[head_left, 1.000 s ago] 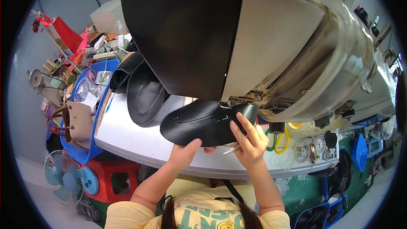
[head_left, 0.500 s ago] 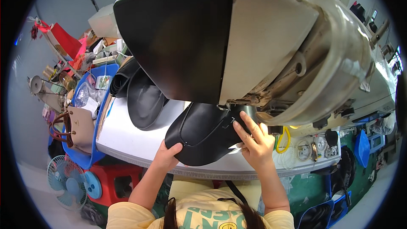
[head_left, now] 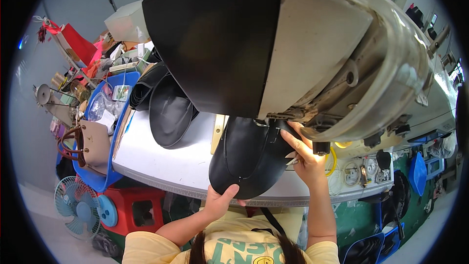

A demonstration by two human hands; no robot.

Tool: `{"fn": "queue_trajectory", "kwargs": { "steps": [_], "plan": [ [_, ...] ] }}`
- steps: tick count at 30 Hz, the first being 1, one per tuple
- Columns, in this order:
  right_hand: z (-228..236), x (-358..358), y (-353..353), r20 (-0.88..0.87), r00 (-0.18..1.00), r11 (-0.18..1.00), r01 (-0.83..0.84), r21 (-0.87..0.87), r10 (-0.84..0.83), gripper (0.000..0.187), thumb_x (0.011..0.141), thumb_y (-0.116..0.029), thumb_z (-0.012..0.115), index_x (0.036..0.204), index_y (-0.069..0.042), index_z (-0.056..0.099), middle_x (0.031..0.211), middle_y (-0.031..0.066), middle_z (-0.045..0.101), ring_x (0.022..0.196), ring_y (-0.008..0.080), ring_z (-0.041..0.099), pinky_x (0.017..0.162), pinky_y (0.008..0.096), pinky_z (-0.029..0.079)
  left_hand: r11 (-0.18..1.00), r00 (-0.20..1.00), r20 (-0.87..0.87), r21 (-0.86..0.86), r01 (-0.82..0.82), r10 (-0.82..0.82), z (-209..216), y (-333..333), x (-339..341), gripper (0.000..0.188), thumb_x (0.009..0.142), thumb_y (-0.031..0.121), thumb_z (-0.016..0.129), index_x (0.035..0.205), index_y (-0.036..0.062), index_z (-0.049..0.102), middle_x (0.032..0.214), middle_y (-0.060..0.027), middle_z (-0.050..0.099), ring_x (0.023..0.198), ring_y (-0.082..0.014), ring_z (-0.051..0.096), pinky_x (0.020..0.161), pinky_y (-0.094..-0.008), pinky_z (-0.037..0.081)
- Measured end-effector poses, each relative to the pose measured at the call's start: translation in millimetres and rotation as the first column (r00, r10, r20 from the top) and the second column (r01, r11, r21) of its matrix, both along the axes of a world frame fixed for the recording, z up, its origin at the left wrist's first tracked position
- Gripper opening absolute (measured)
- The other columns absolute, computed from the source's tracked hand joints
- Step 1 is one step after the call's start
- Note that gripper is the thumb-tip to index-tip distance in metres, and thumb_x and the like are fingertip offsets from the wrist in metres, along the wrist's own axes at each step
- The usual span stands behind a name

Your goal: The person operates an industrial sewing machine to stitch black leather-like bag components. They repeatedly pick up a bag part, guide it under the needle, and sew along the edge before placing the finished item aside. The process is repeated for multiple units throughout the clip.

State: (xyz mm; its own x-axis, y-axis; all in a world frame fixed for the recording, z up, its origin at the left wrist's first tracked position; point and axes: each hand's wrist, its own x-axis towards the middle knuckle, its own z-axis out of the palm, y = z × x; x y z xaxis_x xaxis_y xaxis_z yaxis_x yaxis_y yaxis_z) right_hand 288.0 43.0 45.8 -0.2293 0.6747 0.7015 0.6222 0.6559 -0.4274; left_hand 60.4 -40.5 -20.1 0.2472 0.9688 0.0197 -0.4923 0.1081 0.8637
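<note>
A black shoe upper (head_left: pixel 248 149) with a curved seam lies under the head of a sewing machine (head_left: pixel 312 44). My left hand (head_left: pixel 223 202) pinches its rounded near edge, thumb on top and fingers underneath. On the right side of the upper, the stretched fingers of my right hand (head_left: pixel 307 155) press near the needle area. Two pointed metal tips, seemingly thread snips (head_left: pixel 291 158), poke out from the curled part of that hand. The machine head hides the far end of the upper and the needle.
More black uppers (head_left: pixel 171 112) lie on the white table (head_left: pixel 141 151) to the left. Beside it are a blue bin (head_left: pixel 100 178) and a beige handbag (head_left: pixel 95 147). A fan (head_left: pixel 80 205) and red stool (head_left: pixel 124 210) stand below. Machine parts and a yellow ring (head_left: pixel 332 161) sit right.
The upper has turned, its rounded end swinging rightward and nearer to me. My left hand has moved right with it. My right hand has shifted slightly right, its fingers still on the upper.
</note>
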Motion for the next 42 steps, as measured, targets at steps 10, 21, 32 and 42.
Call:
{"fn": "queue_trajectory", "kwargs": {
  "steps": [10,21,32,42],
  "plan": [
    [-36,21,20,-0.127,0.992,0.939,-0.026,-0.342,-0.019,0.067,0.062,0.018,0.04,0.118,-0.01,0.064,0.107,0.0087,0.066,0.083,0.011,0.058,0.074,0.0217,0.047,0.989,0.986,-0.087,0.06,-0.134,0.139,16,12,24,0.018,0.094,0.008,0.052,0.108,-0.0037,0.054,0.084,-0.0105,0.064,0.065,-0.0157,0.062,0.055,-0.0271,0.052],
    [-21,9,17,-0.085,0.994,0.973,0.047,-0.226,-0.068,0.012,0.068,-0.003,0.064,0.08,-0.005,0.064,0.075,0.0106,0.062,0.073,0.0301,0.058,0.064,0.0361,0.047,0.698,0.826,-0.563,0.606,0.382,0.036,59,-12,10,0.029,0.083,0.017,0.067,0.097,-0.0078,0.064,0.097,-0.025,0.065,0.077,-0.0348,0.067,0.071,-0.0378,0.055],
    [12,-19,-30,-0.26,0.933,0.967,0.253,-0.02,-0.25,0.03,0.07,0.01,0.061,0.099,0.0,0.063,0.083,0.0126,0.062,0.056,0.0235,0.055,0.051,0.0262,0.043,0.504,0.193,-0.56,0.82,0.273,0.806,74,79,15,0.047,0.073,0.0,0.053,0.12,-0.0036,0.053,0.116,-0.0211,0.058,0.102,-0.0351,0.059,0.084,-0.041,0.049],
    [-37,-76,-34,-0.386,0.917,0.895,-0.252,-0.369,0.099,0.045,0.081,-0.009,0.066,0.123,-0.002,0.051,0.089,0.0102,0.059,0.069,0.0236,0.062,0.056,0.0287,0.048,0.897,0.536,-0.72,0.341,-0.281,0.441,4,125,-71,0.029,0.091,0.013,0.054,0.116,-0.0024,0.057,0.089,-0.0153,0.068,0.082,-0.021,0.065,0.076,-0.0309,0.049]
  ]
}}
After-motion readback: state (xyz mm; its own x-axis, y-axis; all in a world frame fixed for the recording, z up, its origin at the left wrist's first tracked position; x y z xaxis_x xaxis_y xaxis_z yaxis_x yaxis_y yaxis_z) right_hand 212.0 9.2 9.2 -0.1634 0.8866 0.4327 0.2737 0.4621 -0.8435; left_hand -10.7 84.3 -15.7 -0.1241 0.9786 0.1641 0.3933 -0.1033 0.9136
